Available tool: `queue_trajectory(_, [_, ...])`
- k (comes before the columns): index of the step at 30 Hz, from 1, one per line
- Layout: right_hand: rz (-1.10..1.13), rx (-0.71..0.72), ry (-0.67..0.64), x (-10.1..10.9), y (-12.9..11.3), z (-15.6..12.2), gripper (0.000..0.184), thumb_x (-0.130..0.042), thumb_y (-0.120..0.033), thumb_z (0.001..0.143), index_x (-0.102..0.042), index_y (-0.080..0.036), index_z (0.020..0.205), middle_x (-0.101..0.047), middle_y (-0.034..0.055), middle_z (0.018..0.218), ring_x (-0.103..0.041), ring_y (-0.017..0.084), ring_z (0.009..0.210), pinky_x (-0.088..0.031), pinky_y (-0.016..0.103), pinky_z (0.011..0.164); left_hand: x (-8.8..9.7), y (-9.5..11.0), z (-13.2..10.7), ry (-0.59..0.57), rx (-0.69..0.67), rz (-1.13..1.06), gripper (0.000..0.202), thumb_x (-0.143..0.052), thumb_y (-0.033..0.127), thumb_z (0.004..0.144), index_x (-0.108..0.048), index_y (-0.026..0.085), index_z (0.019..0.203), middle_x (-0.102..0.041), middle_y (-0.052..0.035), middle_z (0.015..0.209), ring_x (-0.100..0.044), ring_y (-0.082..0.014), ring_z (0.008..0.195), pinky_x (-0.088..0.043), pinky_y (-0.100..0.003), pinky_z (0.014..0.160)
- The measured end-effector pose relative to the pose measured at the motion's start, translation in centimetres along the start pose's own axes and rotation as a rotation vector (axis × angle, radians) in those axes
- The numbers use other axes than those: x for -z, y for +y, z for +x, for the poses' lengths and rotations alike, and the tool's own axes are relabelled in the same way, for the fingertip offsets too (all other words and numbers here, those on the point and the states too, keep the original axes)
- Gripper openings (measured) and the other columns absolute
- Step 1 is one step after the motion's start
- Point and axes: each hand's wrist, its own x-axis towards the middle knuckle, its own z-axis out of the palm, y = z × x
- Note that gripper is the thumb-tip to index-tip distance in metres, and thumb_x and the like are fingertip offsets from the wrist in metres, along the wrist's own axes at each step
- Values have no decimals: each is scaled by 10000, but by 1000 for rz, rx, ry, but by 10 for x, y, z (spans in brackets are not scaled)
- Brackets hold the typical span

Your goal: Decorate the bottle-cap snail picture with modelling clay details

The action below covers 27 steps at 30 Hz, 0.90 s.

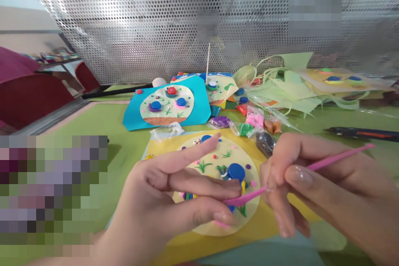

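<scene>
Right now the right hand (314, 183) is closed around a thin pink plastic modelling tool (339, 157), pinching its shaft between thumb and fingers. The handle slants up and away to the right, and the flat blade end points left, low over the work. The left hand (162, 191) lies open with its fingers stretched out to the right. Its index finger is lifted higher than the others, its middle and ring fingertips meet the blade of the tool, and it grips nothing that can be seen. Both hands hover over a pale cream round paper disc (218, 153) dotted with small clay shapes and green clay grass, which lies on a yellow card sheet (162, 143) on the green table top (102, 124). A flat round blue clay button (236, 171) sits on that disc just above the tool's blade. Behind the yellow card lie small clear bags of clay: purple (220, 121), green (245, 129), pink (254, 120), brown (272, 126) and dark grey (264, 142). Farther back a bright blue card sheet (132, 114) carries a second decorated disc. To the right lies a heap of light green paper strips (289, 87), and a black pen-shaped tool (361, 133) rests near the table's right edge. A perforated metal screen (140, 20) stands behind it all.
</scene>
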Motion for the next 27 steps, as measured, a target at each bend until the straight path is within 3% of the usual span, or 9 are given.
queue_trajectory(6, [123, -62, -38, 1, 2, 0, 171, -561, -312, 876, -576, -181, 766, -662, -9, 595, -547, 64, 500, -464, 144, 486, 1, 0, 1, -15, 47, -53, 467, -784, 157, 637, -647, 360, 1035, -722, 16, 646, -697, -151, 793, -536, -153, 774])
queue_trajectory(12, [246, -132, -75, 2, 5, 0, 182, -504, -291, 913, -581, -179, 792, -667, -18, 598, -592, 44, 547, -435, 83, 474, 12, -1, 7, -201, 186, -74, 431, -761, 199, 675, -635, 346, 1061, -730, 46, 717, -673, -159, 892, -529, -161, 798])
queue_trajectory(16, [316, -150, -92, 2, 6, 5, 202, -500, -297, 915, -578, -180, 770, -665, -14, 576, -601, 40, 533, -425, 68, 454, 13, -3, 8, -186, 238, -118, 442, -774, 243, 658, -635, 298, 1074, -731, 36, 692, -695, -95, 720, -508, -85, 678])
queue_trajectory(19, [342, -146, -82, 3, 6, 8, 207, -512, -297, 907, -592, -184, 754, -670, -1, 577, -612, 51, 528, -434, 72, 433, 10, -2, 8, -176, 294, -133, 491, -800, 285, 615, -633, 267, 1077, -725, 16, 654, -660, -65, 567, -501, -87, 595])
queue_trajectory(27, [363, -146, -91, 3, 6, 8, 216, -503, -286, 913, -596, -182, 748, -661, 7, 567, -597, 44, 511, -436, 62, 424, 7, -2, 12, -177, 380, -180, 512, -814, 330, 580, -640, 246, 1054, -730, -24, 695, -680, -106, 615, -508, -114, 529])
